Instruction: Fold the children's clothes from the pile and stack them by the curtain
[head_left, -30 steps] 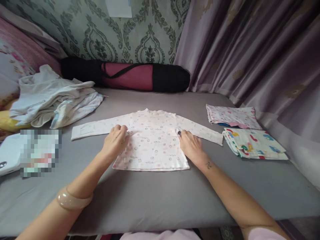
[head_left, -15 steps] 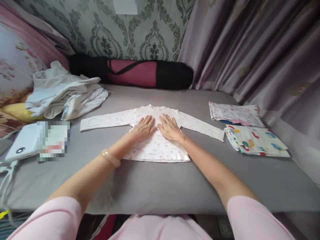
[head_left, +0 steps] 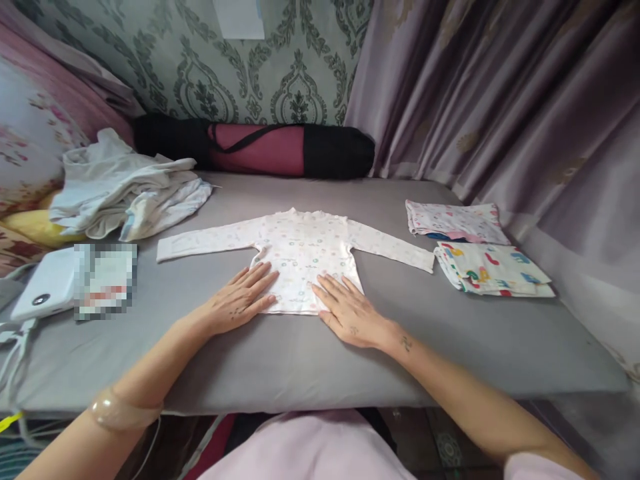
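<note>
A small white long-sleeved shirt (head_left: pixel 300 257) with a faint print lies flat, its neck toward the wall and both sleeves spread sideways. My left hand (head_left: pixel 239 301) rests palm down over the shirt's lower left corner, fingers extended. Over the lower right corner lies my right hand (head_left: pixel 347 310), also flat with its fingers spread. Neither hand grips the fabric. A bracelet circles my left forearm.
Folded printed cloths (head_left: pixel 493 268) (head_left: pixel 457 221) lie at the right. On the left are crumpled pale clothes (head_left: pixel 125 187) and a white device (head_left: pixel 47 283) with cables. A black and maroon bag (head_left: pixel 257 150) lies along the wall on the grey surface (head_left: pixel 300 360).
Both hands have slid down the shirt from its chest to its lower corners, moving toward my body and slightly apart. The view has shifted a little.
</note>
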A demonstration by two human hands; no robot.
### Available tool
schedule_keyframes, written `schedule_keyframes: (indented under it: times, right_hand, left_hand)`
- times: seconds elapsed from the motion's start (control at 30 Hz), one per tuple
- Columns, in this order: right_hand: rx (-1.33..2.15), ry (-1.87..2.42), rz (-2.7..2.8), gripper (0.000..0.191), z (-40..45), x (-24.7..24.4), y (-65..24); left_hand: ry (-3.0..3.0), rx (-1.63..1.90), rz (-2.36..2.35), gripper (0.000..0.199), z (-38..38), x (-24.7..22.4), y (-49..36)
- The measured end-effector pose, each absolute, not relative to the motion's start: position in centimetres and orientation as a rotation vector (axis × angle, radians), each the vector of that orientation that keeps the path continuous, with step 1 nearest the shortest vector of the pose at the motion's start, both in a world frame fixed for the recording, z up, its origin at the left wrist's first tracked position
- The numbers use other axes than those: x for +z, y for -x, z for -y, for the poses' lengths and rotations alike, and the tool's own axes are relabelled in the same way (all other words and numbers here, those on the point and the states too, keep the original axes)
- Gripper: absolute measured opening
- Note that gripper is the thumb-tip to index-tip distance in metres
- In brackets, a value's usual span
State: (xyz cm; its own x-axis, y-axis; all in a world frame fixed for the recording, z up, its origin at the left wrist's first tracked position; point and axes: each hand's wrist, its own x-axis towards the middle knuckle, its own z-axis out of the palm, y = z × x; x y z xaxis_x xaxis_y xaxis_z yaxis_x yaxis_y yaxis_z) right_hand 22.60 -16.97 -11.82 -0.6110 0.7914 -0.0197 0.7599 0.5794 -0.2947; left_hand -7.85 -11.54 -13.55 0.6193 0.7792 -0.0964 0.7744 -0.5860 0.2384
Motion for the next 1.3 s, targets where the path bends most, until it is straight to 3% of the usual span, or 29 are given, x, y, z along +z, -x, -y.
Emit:
schedule_keyframes:
  times: [0.23,0.5,0.63,0.77,1.03,1.3]
  right_hand:
    - [0.528,1.263,2.663,0.056,21.7,-11.5,-24.7]
    - [1.168,1.306,2.156,0.034,20.0,-8.5,-29.9]
    - [0.753,1.746,1.781,0.039,14.5,-8.4,-34.0]
    - [0.323,2.21,1.652,0.032,10.5,-8.1,-37.4]
    - [0.24,2.551,1.485,0.037,7.9,-8.9,-38.8]
    - [0.268,2.613,1.468,0.014,5.5,-7.8,-39.6]
  left_hand:
    - [-2.606,0.024,-1.332,0.055,14.2,-13.7,10.6]
    - [-2.546,0.237,-1.306,0.045,13.2,-11.5,11.6]
    - [-2.543,0.469,-1.125,0.045,10.1,-10.1,7.6]
    - [-2.497,0.424,-1.007,0.046,6.7,-9.2,1.8]
    - [-2.543,0.531,-0.805,0.041,-1.2,-12.9,-8.3]
    - [-2.581,0.659,-1.098,0.046,-4.9,-17.8,-12.8]
